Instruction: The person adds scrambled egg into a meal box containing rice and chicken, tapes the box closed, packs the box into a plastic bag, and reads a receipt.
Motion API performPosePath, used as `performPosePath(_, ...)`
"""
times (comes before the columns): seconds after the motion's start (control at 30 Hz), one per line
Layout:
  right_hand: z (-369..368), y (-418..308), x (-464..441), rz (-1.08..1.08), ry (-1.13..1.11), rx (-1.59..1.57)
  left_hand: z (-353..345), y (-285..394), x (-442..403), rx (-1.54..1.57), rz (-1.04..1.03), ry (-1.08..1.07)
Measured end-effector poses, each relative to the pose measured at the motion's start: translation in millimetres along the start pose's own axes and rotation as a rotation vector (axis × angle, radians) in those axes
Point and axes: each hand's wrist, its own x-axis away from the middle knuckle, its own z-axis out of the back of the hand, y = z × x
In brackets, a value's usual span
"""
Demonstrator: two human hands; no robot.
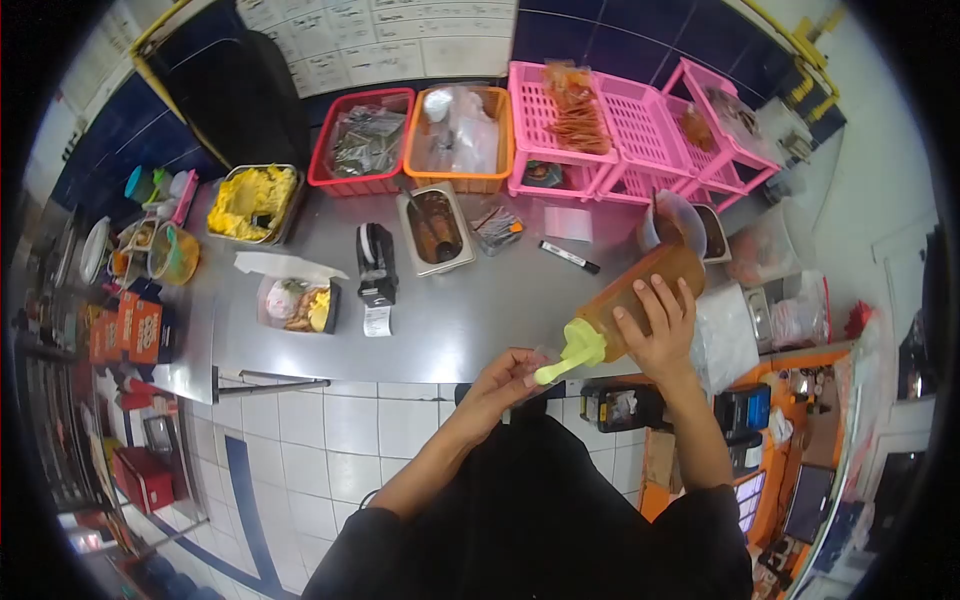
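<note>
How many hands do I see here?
2: the left hand, holding clear plastic by the spout, and the right hand, on the bottle. No others show.

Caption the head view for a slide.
Right hand holds a tilted brown bottle, its yellow-green spout at clear plastic in the left hand, by a metal counter.

The left forearm [422,462] is angled up and inward from the lower left, and the left hand [503,386] is held in front of the body, its fingers brought toward the thumb in a pinch. The right forearm [698,430] is raised and tilted slightly leftward; by it the right hand [656,328] is carried higher, its back turned up, the fingers spread and curved in a grip. Both forearms are bared (only the upper arms are covered by black sleeves [712,535]). The hands are kept apart.
</note>
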Motion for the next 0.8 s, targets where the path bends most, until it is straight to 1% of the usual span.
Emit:
performPosePath(0.03, 5, 3, -3, 0.051, 0.003, 0.051, -4, 2, -4, 0.011, 0.001, -0.013)
performPosePath(0.13, 15, 11, -14, 0.132, 0.027, 0.139, -10, -1, -21, -0.003, 0.090, -0.010)
performPosePath(0.27, 25, 21, -27, 0.207, 0.048, 0.181, -12, -4, -36, 0.111, 0.143, -0.040)
performPosePath(0.33, 29, 27, -34, 0.238, 0.047, 0.180, -18, 5, -40, 0.170, 0.170, -0.052)
performPosePath(0.43, 30, 40, -43, 0.292, 0.064, 0.187, -15, 6, -47, 0.214, 0.190, -0.120)
performPosePath(0.53, 30, 52, -50, 0.328, 0.076, 0.189, -19, 4, -56, 0.257, 0.166, -0.167)
performPosePath(0.63, 34, 61, -52, 0.343, 0.066, 0.164, -24, 0, -64, 0.347, 0.168, -0.224)
performPosePath(0.8, 38, 71, -49, 0.388, 0.067, 0.214, -29, -9, -73, 0.419, 0.179, -0.253)
